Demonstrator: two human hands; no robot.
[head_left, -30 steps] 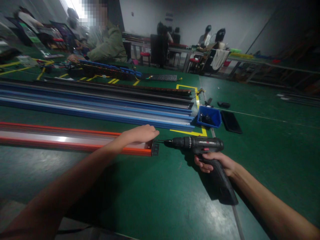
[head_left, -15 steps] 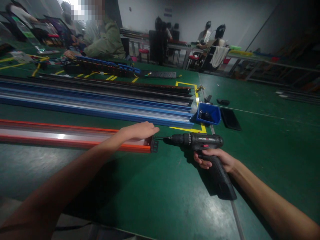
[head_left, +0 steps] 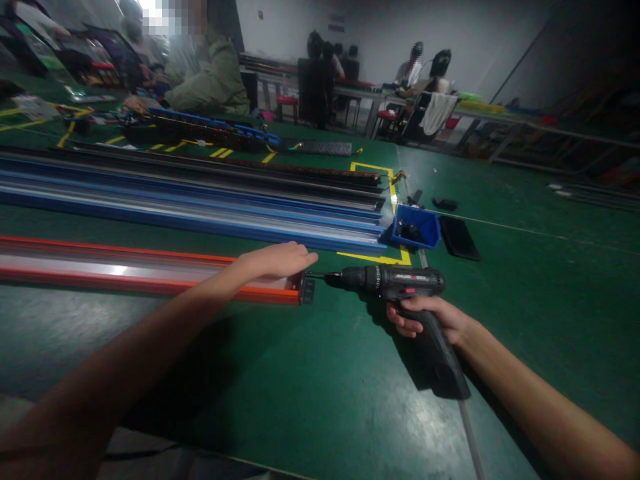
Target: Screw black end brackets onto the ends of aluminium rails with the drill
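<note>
My right hand (head_left: 425, 317) is wrapped round the grip of a black power drill (head_left: 400, 280), which points left. Its long bit reaches the black end cap (head_left: 307, 291) on the right end of an orange-edged rail (head_left: 270, 295). My left hand (head_left: 283, 259) rests over that end of the rail, fingers bent around its far edge by the cap, so it grips the rail. The fingertips are partly hidden. The rail lies flat on the green table (head_left: 280, 373) and runs off to the left.
Blue rails (head_left: 200, 213) and black rails (head_left: 225, 170) lie beyond the orange one. A blue bin (head_left: 417, 228) with dark parts stands at their right end, beside a black flat object (head_left: 460, 238). A person in a green sleeve (head_left: 215, 87) sits across the table.
The view has shifted very slightly. Both hands, the drill and the rail hold almost the same places relative to one another.
</note>
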